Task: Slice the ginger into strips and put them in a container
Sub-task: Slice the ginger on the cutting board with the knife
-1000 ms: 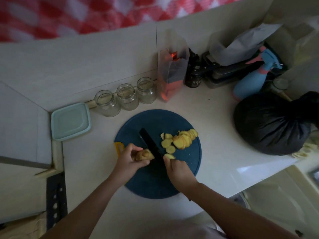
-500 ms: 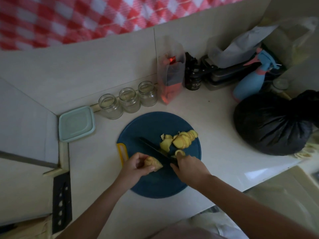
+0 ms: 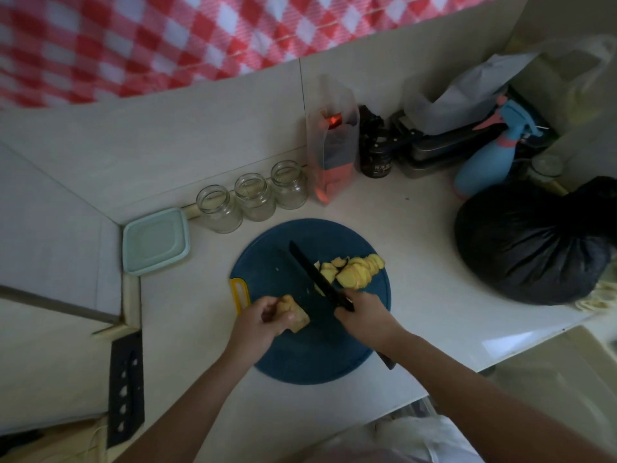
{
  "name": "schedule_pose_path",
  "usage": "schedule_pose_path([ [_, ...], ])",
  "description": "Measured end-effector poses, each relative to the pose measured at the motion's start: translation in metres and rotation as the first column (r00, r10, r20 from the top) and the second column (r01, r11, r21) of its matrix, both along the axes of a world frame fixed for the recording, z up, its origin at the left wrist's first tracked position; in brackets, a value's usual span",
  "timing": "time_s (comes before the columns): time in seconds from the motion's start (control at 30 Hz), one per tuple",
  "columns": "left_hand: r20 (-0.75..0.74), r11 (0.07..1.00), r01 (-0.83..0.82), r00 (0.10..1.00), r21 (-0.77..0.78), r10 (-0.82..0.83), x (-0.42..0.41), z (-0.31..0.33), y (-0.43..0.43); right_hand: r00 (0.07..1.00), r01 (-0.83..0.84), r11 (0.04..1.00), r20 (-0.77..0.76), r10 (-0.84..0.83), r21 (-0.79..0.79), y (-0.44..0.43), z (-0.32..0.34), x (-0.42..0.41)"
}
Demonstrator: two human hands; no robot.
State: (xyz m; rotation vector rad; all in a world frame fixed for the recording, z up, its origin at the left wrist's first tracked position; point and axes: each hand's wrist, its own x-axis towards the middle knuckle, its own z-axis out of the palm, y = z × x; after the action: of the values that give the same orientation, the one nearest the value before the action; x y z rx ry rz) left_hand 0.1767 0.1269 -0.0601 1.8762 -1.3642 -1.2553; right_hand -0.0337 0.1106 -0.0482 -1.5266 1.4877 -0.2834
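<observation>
Your left hand sits just left of the frame's centre, its fingers curled round the ginger. The ginger is a knobbly, pale yellow chunk, and its free end pokes out to the right of your fingers. It lies over the lower left part of the round blue board.

Your right hand is just right of centre, with its fingers wrapped round the handle of the knife. The dark blade runs up and to the left across the board, between the chunk and the slices. Whether the edge touches the board cannot be told.

The slices are thin yellow rounds, overlapping in a loose heap near the board's upper right edge. The nearest ones lie right against the blade. A few tiny pale bits lie on the board to the left of the blade.

The container is pale green and square with rounded corners. It sits on the table at the middle left of the frame, well apart from the board.

Three open glass jars stand in a row just above the board. A full black bag fills the right side, with a blue spray bottle above it. A red-and-white checked cloth spans the top of the frame.
</observation>
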Motion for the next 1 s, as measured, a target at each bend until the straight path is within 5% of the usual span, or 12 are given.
schedule_pose_path([
  [0.1, 0.101, 0.999, 0.024, 0.995, -0.043, -0.019, -0.003, 0.001, 0.002, 0.999, 0.033, 0.999, 0.014, -0.033, -0.037, -0.001, 0.001, -0.007],
  [0.33, 0.016, 0.998, -0.069, 0.997, -0.002, 0.069, -0.003, -0.006, 0.002, 0.912, -0.272, 0.937, -0.37, 0.177, -0.221, 0.009, 0.0, -0.004],
  [0.57, -0.021, 0.99, -0.143, 0.99, -0.007, 0.143, -0.005, -0.011, -0.001, 0.995, 0.027, 0.976, -0.09, -0.048, -0.215, -0.001, 0.003, -0.007],
  [0.73, -0.024, 0.997, -0.079, 0.997, 0.023, 0.08, -0.008, -0.009, -0.006, 0.981, 0.193, 0.981, 0.016, -0.193, -0.031, -0.02, 0.008, -0.016],
  [1.0, 0.034, 0.999, -0.029, 0.999, 0.039, 0.027, -0.009, -0.004, -0.004, 0.995, 0.092, 0.995, 0.038, -0.091, -0.031, -0.037, 0.02, -0.02],
])
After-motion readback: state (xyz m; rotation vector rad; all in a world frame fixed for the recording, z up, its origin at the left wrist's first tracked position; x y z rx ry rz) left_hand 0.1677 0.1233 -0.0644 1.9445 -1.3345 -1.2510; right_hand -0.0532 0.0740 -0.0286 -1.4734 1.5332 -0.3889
